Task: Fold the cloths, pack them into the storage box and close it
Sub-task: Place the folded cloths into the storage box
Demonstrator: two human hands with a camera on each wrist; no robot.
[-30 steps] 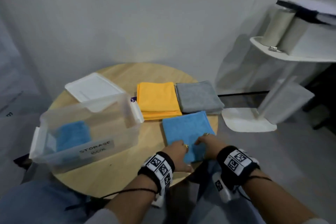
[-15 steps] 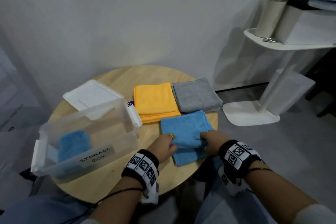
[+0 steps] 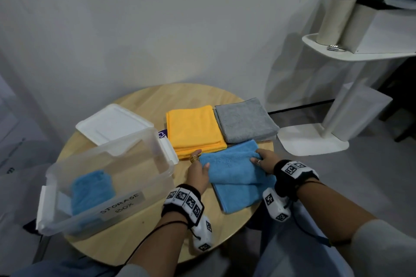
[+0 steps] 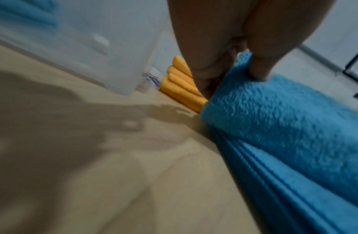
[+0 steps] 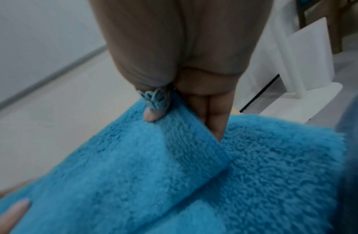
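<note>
— Where are your hands?

— Nearest me, at six o'clock on the round table [image 3: 144, 227]. My left hand [image 3: 198, 173] pinches the left end of the blue cloth [image 3: 238, 177] and my right hand [image 3: 263, 159] pinches the right end, thumb on top, fingers under the lifted layer. The lower part lies flat, its near corner close to the table's rim.

— What could go wrong?

— I judge the fold could land crooked if one hand leads, since the plush layers slide. If I drag rather than lift, the near corner might slip over the rim.

— How much room is there?

— Little. The yellow cloth [image 3: 193, 128] sits at twelve o'clock, just beside my left knuckles; the grey cloth [image 3: 243, 119] at one o'clock, close to the blue edge. The storage box [image 3: 108, 177] stands open at nine o'clock with another blue cloth [image 3: 92, 189] inside, its lid [image 3: 112, 123] behind at eleven. Bare wood between box and cloth is my way in.
</note>
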